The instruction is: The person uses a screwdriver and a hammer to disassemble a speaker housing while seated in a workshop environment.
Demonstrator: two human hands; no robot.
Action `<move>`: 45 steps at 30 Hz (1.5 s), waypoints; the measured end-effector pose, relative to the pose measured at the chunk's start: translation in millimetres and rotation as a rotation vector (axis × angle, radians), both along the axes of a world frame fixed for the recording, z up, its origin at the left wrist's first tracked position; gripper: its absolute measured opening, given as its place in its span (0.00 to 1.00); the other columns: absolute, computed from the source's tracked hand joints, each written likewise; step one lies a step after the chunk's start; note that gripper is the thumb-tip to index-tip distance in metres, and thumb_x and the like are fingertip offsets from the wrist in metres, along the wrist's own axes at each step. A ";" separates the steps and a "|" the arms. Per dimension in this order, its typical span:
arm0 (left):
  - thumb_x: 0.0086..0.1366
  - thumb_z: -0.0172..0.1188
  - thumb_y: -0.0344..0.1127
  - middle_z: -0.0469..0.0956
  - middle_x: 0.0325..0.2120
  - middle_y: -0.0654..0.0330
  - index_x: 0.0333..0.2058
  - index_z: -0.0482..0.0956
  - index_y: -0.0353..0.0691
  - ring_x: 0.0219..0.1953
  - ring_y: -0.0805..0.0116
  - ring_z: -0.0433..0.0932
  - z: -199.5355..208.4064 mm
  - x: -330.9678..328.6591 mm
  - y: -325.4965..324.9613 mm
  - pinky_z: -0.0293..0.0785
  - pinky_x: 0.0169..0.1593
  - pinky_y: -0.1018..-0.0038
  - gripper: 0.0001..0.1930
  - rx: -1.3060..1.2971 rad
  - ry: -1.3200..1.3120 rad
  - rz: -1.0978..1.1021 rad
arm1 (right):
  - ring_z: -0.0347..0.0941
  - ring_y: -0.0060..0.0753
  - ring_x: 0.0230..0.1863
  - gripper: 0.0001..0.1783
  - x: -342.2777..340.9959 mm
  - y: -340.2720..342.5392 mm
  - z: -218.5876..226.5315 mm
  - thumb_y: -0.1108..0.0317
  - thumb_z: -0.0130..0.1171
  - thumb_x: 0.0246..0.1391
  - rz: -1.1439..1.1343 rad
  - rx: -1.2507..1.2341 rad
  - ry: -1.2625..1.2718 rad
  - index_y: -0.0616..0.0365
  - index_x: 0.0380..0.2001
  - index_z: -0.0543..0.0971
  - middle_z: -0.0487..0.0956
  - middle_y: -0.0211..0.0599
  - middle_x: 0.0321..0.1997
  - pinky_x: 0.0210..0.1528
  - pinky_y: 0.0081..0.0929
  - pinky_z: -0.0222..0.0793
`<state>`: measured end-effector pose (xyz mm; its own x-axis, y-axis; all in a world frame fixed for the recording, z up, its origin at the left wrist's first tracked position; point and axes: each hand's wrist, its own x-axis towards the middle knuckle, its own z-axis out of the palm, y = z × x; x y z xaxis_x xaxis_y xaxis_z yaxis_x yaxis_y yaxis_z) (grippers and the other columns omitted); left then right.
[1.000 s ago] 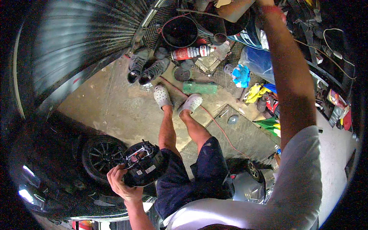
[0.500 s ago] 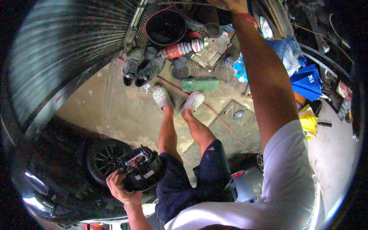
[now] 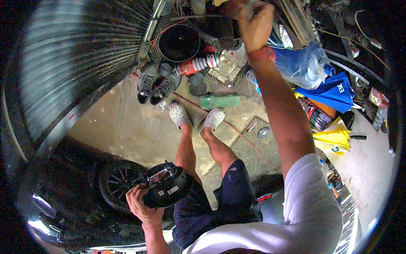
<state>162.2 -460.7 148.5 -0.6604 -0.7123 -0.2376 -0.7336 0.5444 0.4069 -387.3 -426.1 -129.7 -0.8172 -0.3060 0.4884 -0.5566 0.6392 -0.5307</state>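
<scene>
Low on the left, my left hand grips a black rounded housing by its edge. Small pale labels and a metal mechanism show on the housing, beside my thigh. My right arm stretches far forward to the top edge. There my right hand, with a red band at the wrist, has its fingers curled among dark items. What they close on is hidden and blurred. Near that hand are a dark cylinder and a red spray can lying on its side.
A black bucket, grey shoes and a green block stand ahead of my feet. A red cable crosses the floor. Right of my arm lie a blue umbrella and a yellow one. A dark car wheel is at left.
My right hand has come back a little from the top edge and shows more fully, its fingers curled. The left hand still holds the housing, shifted slightly right in view.
</scene>
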 end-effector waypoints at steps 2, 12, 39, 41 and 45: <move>0.51 0.81 0.45 0.84 0.47 0.52 0.47 0.77 0.42 0.49 0.44 0.82 7.0 -0.7 -0.1 0.79 0.56 0.49 0.29 -0.009 0.008 0.008 | 0.83 0.62 0.40 0.17 20.4 -3.9 4.1 0.62 0.69 0.60 0.328 0.467 -0.305 0.60 0.49 0.86 0.87 0.54 0.40 0.56 0.52 0.80; 0.54 0.81 0.47 0.83 0.47 0.49 0.48 0.77 0.40 0.49 0.42 0.82 14.7 21.5 -13.9 0.81 0.55 0.49 0.29 -0.067 -0.028 -0.054 | 0.86 0.60 0.41 0.14 -30.0 -58.1 -127.3 0.62 0.67 0.62 1.058 1.218 -0.060 0.54 0.48 0.89 0.89 0.52 0.40 0.55 0.51 0.81; 0.51 0.78 0.34 0.87 0.49 0.51 0.48 0.76 0.42 0.49 0.44 0.84 -50.2 30.7 -48.2 0.81 0.55 0.52 0.27 -0.247 0.150 -0.150 | 0.87 0.53 0.44 0.16 6.4 -24.9 -10.4 0.63 0.70 0.61 0.757 0.980 0.066 0.53 0.50 0.89 0.90 0.49 0.43 0.54 0.48 0.82; 0.49 0.77 0.32 0.86 0.49 0.50 0.48 0.76 0.42 0.49 0.43 0.84 -49.8 26.7 -49.8 0.81 0.55 0.52 0.27 -0.242 0.153 -0.131 | 0.87 0.53 0.44 0.16 18.6 -20.0 -1.6 0.64 0.70 0.61 0.747 0.945 0.086 0.53 0.51 0.89 0.90 0.48 0.44 0.54 0.48 0.82; 0.45 0.73 0.28 0.86 0.49 0.50 0.49 0.77 0.41 0.50 0.42 0.83 -47.2 19.1 -52.6 0.80 0.56 0.51 0.29 -0.224 0.158 -0.111 | 0.88 0.52 0.44 0.16 43.3 0.4 33.8 0.64 0.70 0.61 0.755 0.764 0.087 0.53 0.51 0.89 0.90 0.48 0.44 0.54 0.48 0.82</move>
